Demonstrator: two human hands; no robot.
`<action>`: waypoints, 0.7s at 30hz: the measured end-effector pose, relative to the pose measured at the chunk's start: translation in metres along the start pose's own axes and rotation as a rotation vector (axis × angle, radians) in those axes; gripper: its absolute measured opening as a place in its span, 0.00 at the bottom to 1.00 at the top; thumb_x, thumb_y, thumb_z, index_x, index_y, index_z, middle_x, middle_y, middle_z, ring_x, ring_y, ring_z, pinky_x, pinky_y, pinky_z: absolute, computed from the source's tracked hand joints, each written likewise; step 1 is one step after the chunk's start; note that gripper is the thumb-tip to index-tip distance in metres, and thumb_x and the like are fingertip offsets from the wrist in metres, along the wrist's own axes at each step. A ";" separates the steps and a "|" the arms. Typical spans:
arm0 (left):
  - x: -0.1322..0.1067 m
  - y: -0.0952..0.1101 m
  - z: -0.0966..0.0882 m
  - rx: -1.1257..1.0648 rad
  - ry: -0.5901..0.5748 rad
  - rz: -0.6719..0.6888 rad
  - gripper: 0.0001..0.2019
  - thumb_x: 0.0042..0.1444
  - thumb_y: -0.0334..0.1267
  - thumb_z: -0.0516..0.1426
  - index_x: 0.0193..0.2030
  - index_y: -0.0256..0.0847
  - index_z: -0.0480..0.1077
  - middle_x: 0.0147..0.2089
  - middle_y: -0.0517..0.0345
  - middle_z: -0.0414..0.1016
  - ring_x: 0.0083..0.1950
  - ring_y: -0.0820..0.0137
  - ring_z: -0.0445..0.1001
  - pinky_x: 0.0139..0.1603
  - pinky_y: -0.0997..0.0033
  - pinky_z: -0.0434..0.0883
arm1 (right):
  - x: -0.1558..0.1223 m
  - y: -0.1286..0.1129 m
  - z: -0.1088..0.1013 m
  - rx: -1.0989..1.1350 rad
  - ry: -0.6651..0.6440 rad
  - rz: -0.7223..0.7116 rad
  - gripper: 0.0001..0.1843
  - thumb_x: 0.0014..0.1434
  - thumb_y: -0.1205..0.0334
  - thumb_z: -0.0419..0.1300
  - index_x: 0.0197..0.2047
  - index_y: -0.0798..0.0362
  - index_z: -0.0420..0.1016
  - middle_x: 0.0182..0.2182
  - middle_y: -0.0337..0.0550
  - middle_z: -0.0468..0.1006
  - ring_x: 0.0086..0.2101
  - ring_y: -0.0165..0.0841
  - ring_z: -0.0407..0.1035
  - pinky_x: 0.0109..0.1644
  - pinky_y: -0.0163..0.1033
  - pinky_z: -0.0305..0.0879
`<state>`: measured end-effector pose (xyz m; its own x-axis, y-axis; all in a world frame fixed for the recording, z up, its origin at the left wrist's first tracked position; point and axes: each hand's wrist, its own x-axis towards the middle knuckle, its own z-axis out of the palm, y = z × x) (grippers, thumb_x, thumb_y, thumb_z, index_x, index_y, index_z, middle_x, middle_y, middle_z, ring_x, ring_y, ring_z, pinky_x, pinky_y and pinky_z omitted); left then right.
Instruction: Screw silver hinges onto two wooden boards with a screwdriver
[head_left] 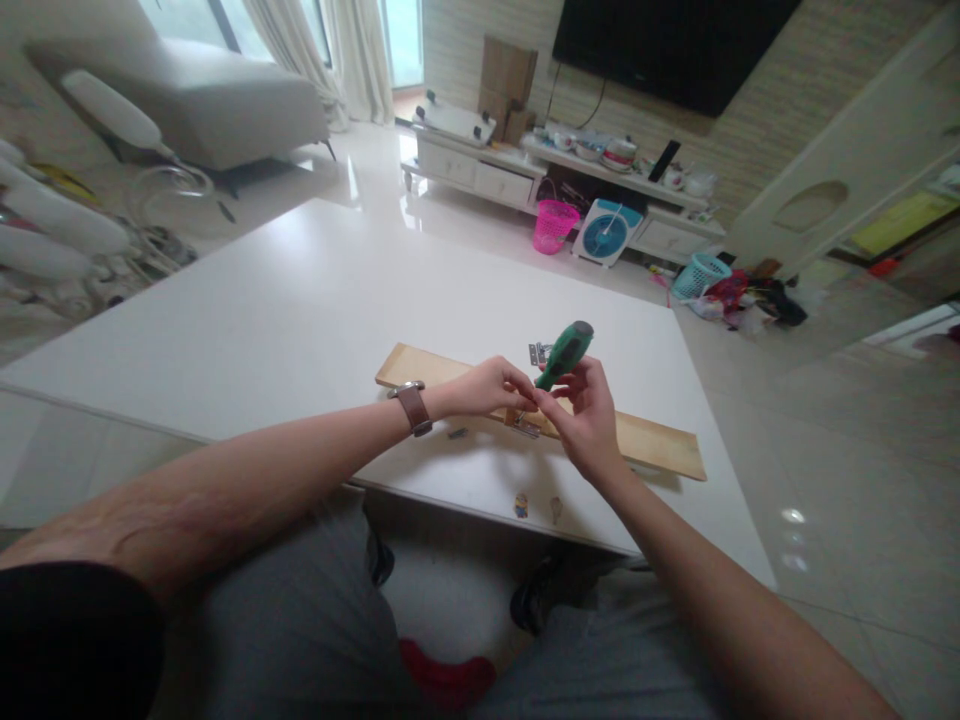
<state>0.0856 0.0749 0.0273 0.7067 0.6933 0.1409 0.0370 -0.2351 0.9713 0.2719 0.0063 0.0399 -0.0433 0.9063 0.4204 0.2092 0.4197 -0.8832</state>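
Observation:
My right hand (590, 418) is closed on a green-handled screwdriver (568, 352), its thumb and fingers at the lower end of the handle. The screwdriver is tilted, handle up and its tip toward a long wooden board (656, 443) on the table. My left hand (496, 387) reaches over the board with fingertips pinched beside the screwdriver, touching or nearly touching my right thumb. What the left fingers hold is hidden. Below them a small metal hinge or latch plate (525, 428) lies at the board's near edge. Another metal hinge-like piece (538, 353) lies beyond the board.
The white table (247, 290) carries a small dark metal piece (457, 433), a Minion-like figure (521, 505) and a small key-like item (556, 510) near its front edge. Beyond stand a pink basket (553, 226), a blue fan (606, 235) and a TV cabinet (502, 186).

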 end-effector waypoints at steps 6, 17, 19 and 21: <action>0.000 -0.008 0.004 -0.029 0.048 -0.009 0.04 0.54 0.35 0.69 0.32 0.36 0.84 0.30 0.56 0.82 0.33 0.72 0.75 0.39 0.71 0.70 | 0.000 -0.002 0.000 -0.036 0.033 -0.007 0.21 0.60 0.57 0.73 0.51 0.43 0.69 0.38 0.37 0.81 0.39 0.36 0.77 0.42 0.43 0.73; -0.001 0.003 0.004 -0.030 0.021 -0.058 0.08 0.54 0.37 0.69 0.27 0.35 0.81 0.25 0.59 0.77 0.29 0.74 0.71 0.34 0.73 0.66 | 0.000 -0.001 0.001 -0.030 0.045 0.017 0.24 0.56 0.55 0.76 0.50 0.43 0.69 0.40 0.36 0.77 0.38 0.34 0.74 0.41 0.42 0.73; -0.001 0.002 0.005 -0.049 0.041 -0.049 0.08 0.52 0.37 0.70 0.27 0.35 0.81 0.25 0.60 0.76 0.29 0.75 0.71 0.36 0.73 0.67 | -0.001 -0.002 0.002 -0.036 0.050 0.015 0.24 0.57 0.57 0.75 0.52 0.43 0.69 0.38 0.36 0.79 0.39 0.36 0.76 0.43 0.44 0.73; -0.001 0.003 0.004 -0.057 0.029 -0.026 0.08 0.51 0.38 0.71 0.29 0.35 0.82 0.27 0.60 0.78 0.32 0.74 0.72 0.39 0.72 0.69 | -0.002 -0.003 0.002 -0.019 0.028 0.007 0.24 0.60 0.58 0.71 0.56 0.43 0.67 0.41 0.39 0.83 0.43 0.39 0.79 0.47 0.48 0.74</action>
<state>0.0881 0.0707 0.0290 0.6856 0.7181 0.1199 0.0144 -0.1781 0.9839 0.2693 0.0034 0.0412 -0.0147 0.9073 0.4201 0.2284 0.4121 -0.8820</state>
